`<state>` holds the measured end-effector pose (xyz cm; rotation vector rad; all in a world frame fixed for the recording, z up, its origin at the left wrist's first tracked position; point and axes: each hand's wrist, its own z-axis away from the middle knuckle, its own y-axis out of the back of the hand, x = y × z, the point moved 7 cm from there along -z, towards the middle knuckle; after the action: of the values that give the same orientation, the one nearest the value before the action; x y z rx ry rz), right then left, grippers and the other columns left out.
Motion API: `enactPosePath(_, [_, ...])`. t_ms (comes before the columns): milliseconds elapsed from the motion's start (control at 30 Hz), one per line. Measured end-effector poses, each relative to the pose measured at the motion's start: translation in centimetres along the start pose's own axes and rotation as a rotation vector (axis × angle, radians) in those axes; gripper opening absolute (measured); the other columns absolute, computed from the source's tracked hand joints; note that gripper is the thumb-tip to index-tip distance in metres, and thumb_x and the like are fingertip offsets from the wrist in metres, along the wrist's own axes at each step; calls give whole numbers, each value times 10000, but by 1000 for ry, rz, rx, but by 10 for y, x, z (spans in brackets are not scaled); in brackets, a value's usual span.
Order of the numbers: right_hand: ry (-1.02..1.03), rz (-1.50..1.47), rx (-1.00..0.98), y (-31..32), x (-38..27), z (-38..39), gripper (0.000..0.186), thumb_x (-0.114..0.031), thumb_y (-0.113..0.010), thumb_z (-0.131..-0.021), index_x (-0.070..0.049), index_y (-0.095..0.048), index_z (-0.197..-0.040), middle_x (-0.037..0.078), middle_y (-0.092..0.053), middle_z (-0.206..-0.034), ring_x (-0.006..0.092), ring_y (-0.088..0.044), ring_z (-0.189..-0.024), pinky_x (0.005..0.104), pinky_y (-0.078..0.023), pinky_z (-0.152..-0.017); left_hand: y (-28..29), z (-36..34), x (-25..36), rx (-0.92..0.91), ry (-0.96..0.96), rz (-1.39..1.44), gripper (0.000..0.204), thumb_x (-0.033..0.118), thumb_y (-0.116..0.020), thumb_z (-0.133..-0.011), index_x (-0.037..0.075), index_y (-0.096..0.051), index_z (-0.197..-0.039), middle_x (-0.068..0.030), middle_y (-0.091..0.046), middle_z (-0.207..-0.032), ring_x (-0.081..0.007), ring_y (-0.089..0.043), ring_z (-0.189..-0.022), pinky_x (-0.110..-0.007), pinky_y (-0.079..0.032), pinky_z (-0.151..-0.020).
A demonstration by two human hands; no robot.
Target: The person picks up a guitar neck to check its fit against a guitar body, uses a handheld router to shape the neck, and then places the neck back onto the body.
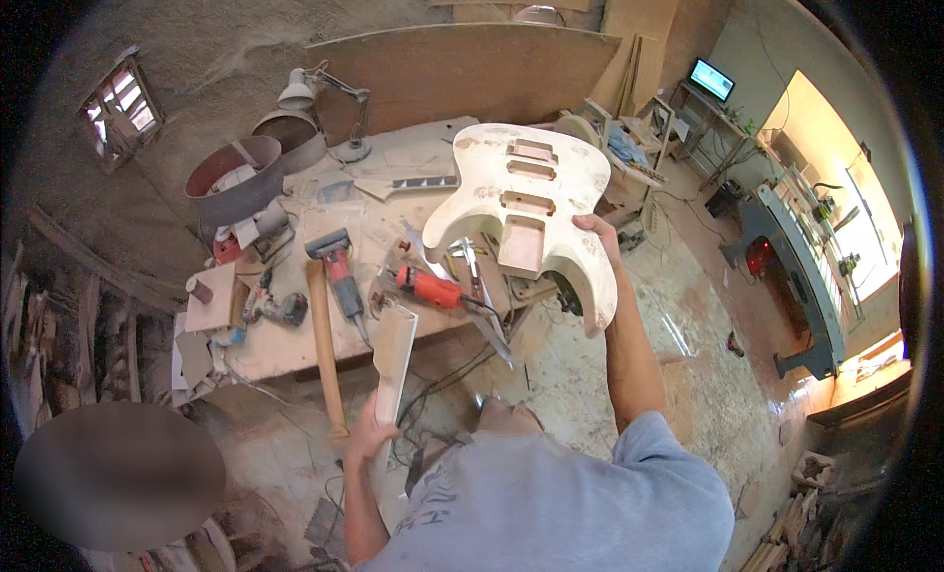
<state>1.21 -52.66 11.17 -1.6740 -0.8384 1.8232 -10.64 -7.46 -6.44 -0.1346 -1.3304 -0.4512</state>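
my right hand grips the pale guitar body by its edge, raised near the right end of the counter. my left hand wraps around a long pale wooden piece, slightly tilted.

1. A pale, unpainted wooden electric-guitar body with two curved horns is raised face up, its horns toward the person. Rectangular cutouts line its middle, and brownish patches mark its face. The right hand grips its right edge.
2. A long, narrow, pale wooden piece, wider near its top, stands steeply tilted, apart from the body. The left hand grasps its lower part.
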Motion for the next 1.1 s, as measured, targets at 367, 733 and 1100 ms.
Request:
enactPosePath(367, [-165, -4, -40, 107, -29, 35, 714, -183, -607, -847, 57, -414, -1491, 254, -595, -1403, 371, -648, -1215, 479, -501, -1094, -135, 19, 44, -37, 54, -27, 881, 145, -708, -578, 6, -516, -1427, -66, -613, -1173, -201, -564, -1064, -313, -441, -991])
enactPosePath(733, [-391, 160, -24, 191, -51, 25, 625, -174, -657, -828, 102, -535, -1375, 234, -692, -1237, 320, -724, -1039, 428, -567, -977, -249, 45, 73, 60, 170, 134, 794, 114, -703, -557, 41, -527, -1328, -20, -575, -1033, -162, -548, -944, -292, -448, -852])
enactPosePath(1100, [-281, 1315, 158, 206, -94, 38, 682, -558, -755, -854, 50, -707, -1160, 124, -741, -972, 201, -705, -827, 341, -543, -736, -268, 49, 107, 62, 115, 234, 801, 61, -717, -561, 24, -538, -1340, 25, -523, -953, -124, -537, -869, -277, -464, -793])
